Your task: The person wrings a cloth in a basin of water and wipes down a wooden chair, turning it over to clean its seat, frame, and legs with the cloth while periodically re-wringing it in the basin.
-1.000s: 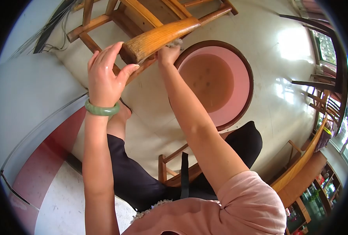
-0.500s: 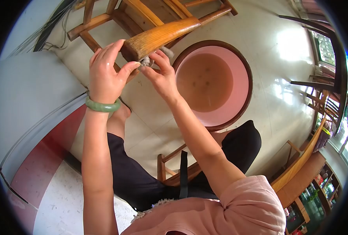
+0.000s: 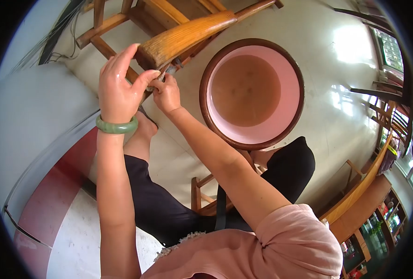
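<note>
My head view is bright, with what looks like daylight coming from the windows (image 3: 389, 53) at the right. Glare burns out a white patch on the pale floor (image 3: 325, 93), with a smaller one below it. Wet highlights shine on the left hand (image 3: 119, 93). I get soft shading under the wooden chair (image 3: 183, 42), strong fisheye bending, and a black, blue-fringed rim where small detail smears.

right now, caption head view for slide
Left hand and right hand at thick orange wooden bar, near round pink basin
</note>
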The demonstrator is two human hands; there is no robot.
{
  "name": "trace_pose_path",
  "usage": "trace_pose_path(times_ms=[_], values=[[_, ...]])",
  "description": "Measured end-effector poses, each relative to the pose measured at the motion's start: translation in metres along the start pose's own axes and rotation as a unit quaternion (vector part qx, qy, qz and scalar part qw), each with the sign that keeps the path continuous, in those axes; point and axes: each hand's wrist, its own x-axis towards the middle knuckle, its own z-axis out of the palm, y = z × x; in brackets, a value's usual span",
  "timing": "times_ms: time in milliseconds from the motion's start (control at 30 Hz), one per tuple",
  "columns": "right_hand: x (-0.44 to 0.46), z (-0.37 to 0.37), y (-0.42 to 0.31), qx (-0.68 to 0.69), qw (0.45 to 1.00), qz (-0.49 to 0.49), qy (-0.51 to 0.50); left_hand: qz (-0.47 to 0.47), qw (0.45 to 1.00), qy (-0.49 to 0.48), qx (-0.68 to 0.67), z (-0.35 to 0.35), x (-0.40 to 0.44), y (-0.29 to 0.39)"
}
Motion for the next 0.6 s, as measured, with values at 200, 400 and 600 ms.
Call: trace_pose_path(times_ms=[200,400,600], values=[[-0.011,0.014,-0.028,-0.001,0.987,0.163,0.007,-0.003,1.000,-0.012,0.008,-0.001,0.001,-0.002],[-0.039,0.017,-0.070,0.108,0.983,0.090,-0.114,-0.003,1.000,-0.003,-0.011,0.001,0.000,-0.002],[-0.026,0.000,-0.031,0.102,0.988,-0.037,-0.110,0.011,1.000,0.000,0.003,0.001,0.000,-0.003]])
